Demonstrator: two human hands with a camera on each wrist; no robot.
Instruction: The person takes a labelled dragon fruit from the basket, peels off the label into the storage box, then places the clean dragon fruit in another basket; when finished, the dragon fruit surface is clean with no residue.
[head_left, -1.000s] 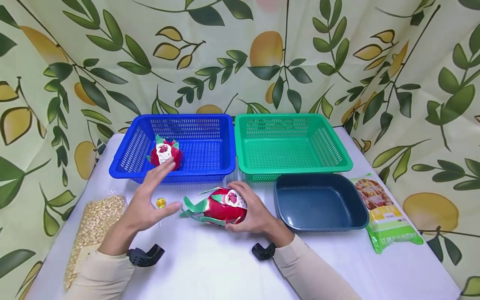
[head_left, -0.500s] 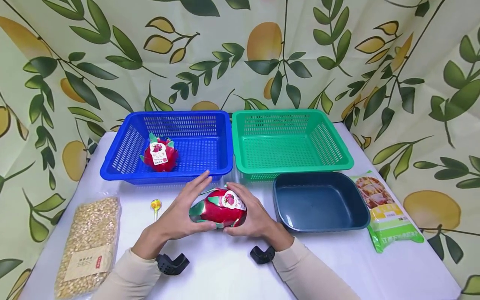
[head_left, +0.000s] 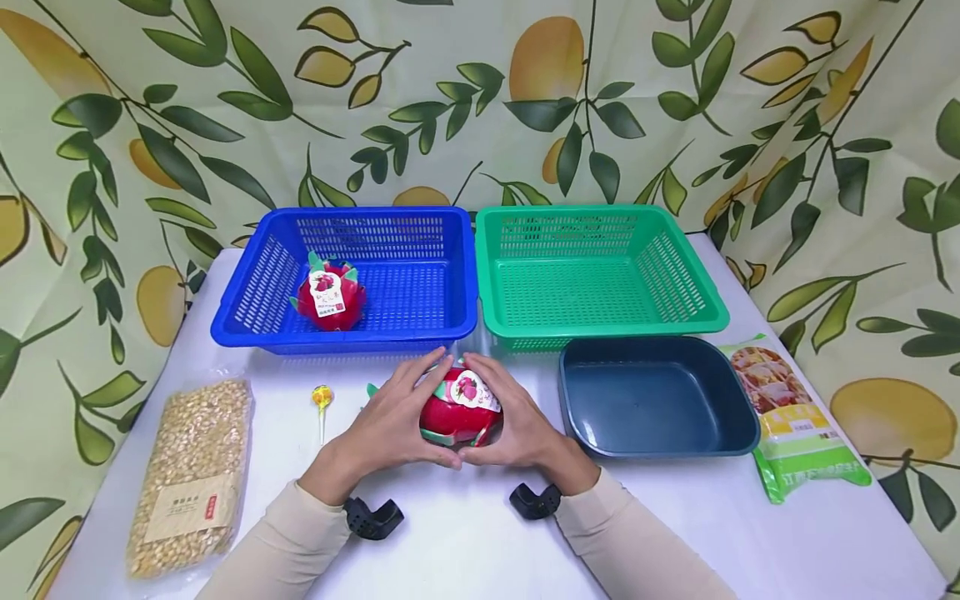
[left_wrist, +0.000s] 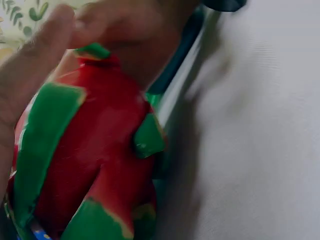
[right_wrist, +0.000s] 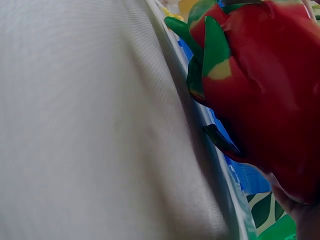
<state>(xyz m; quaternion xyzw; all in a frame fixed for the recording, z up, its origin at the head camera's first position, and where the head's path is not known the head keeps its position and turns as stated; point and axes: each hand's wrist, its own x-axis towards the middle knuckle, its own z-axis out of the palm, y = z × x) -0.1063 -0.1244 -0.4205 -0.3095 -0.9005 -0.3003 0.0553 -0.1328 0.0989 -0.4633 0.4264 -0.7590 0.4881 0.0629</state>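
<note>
A red dragon fruit (head_left: 452, 419) with green scales and a white label is gripped between both hands over the front middle of the table. My left hand (head_left: 384, 423) curves round its leafy left end, thumb low and fingers over the top. Round the opposite end, my right hand (head_left: 523, 423) holds it, the two thumb tips nearly meeting in front. The left wrist view shows the dragon fruit (left_wrist: 100, 135) close up; the right wrist view shows its underside (right_wrist: 270, 95) with curling scales. A second dragon fruit (head_left: 331, 298) sits in the left part of the blue basket (head_left: 345, 339).
A green basket (head_left: 603, 329) stands beside the blue one. In front of it is a dark blue tub (head_left: 660, 400), with a green and yellow food packet (head_left: 798, 429) to its right. On the left lie a bag of corn kernels (head_left: 195, 433) and a lollipop (head_left: 322, 397).
My left hand has moved right, from above the lollipop onto the left end of the dragon fruit, and closed round it. The right hand has kept its hold in place.
</note>
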